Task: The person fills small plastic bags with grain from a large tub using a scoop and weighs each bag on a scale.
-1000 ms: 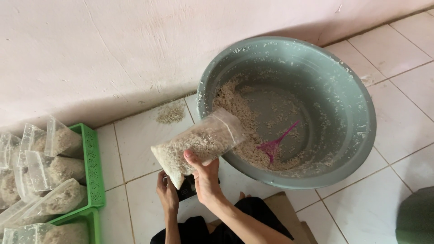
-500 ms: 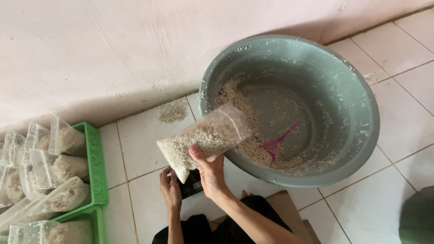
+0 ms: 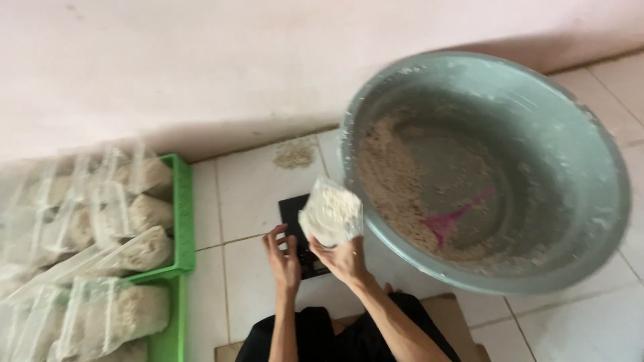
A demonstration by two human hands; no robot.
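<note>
My right hand (image 3: 345,260) grips a clear plastic bag (image 3: 331,213) filled with pale grain, held above the floor beside the basin's near-left rim. My left hand (image 3: 284,258) hovers just left of it with fingers spread, holding nothing, over a small black flat scale (image 3: 292,213) on the tiles. The big grey-green basin (image 3: 590,154) holds a heap of the same grain and a pink plastic scoop (image 3: 456,220). The whole view is motion-blurred.
Green plastic crates (image 3: 178,221) at the left hold several filled clear bags (image 3: 137,249). A small spill of grain (image 3: 295,154) lies by the pink wall. White floor tiles surround the basin; my dark-clothed legs and a brown board (image 3: 449,315) are at the bottom.
The bag has been drawn back from the basin's rim and tipped upright over the scale. My left hand has let go and spread. The view has swung left, so everything has shifted right.
</note>
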